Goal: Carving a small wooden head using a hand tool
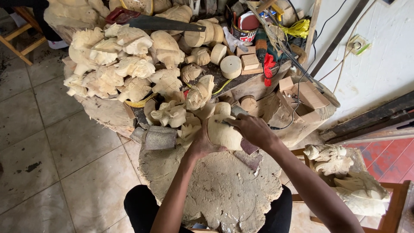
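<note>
My left hand (201, 146) grips a rounded pale wood block (222, 133) from below and the left, holding it on a big worn wooden stump (215, 190). My right hand (252, 129) rests on the block's upper right side and holds a thin dark tool (223, 123) whose tip touches the wood. Both forearms reach up from the bottom of the view.
A heap of pale carved wood pieces (125, 64) covers the bench behind. A saw (151, 21), wood discs (231, 67), tins and cables lie at the back. A metal mallet (158, 137) lies left of the block. More carvings (340, 172) sit on a chair, right. Tiled floor at left.
</note>
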